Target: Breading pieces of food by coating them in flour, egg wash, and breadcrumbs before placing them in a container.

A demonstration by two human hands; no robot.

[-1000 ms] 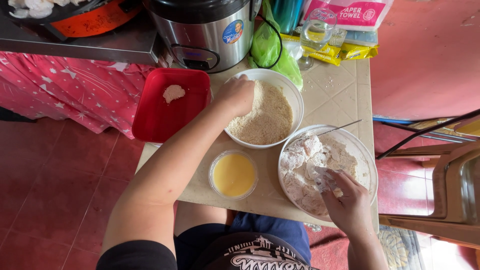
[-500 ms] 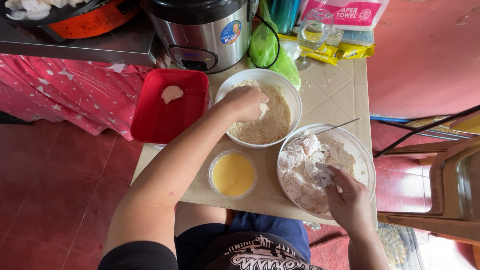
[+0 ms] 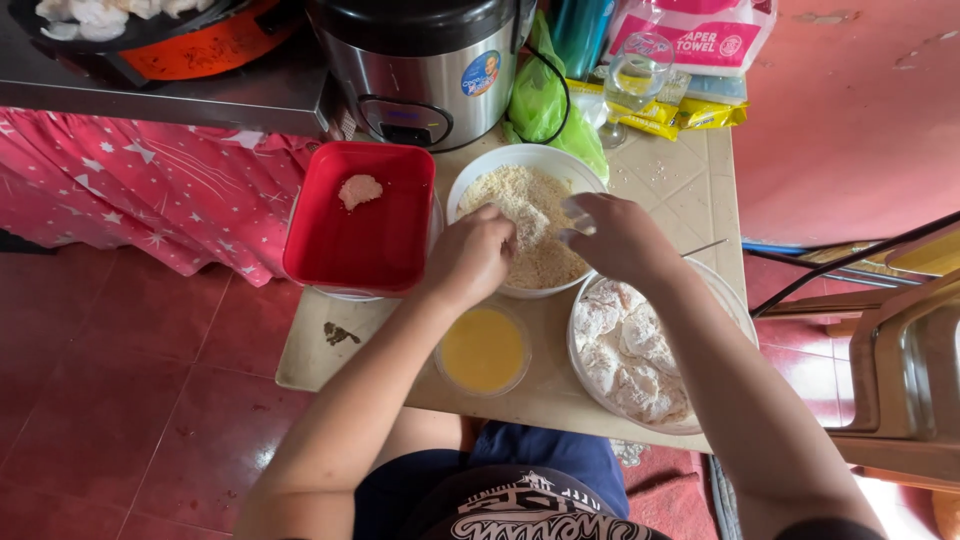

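Left hand (image 3: pixel 472 255): fingertips hidden, curled down into the crumbs of the white round bowl (image 3: pixel 470 186); any piece held cannot be told.
Right hand (image 3: pixel 622 238): covers that bowl's near right rim; the small pale object at its fingertips is blurred.
Clear glass bowl of floured pieces (image 3: pixel 700 420): partly hidden under the right forearm.
Silver rice cooker (image 3: pixel 425 70), beyond both hands: top cut off.

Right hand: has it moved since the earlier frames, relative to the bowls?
Yes. The right hand has left the glass bowl of floured pieces, where it was before, and is now over the rim of the white bowl of breadcrumbs, near the left hand.
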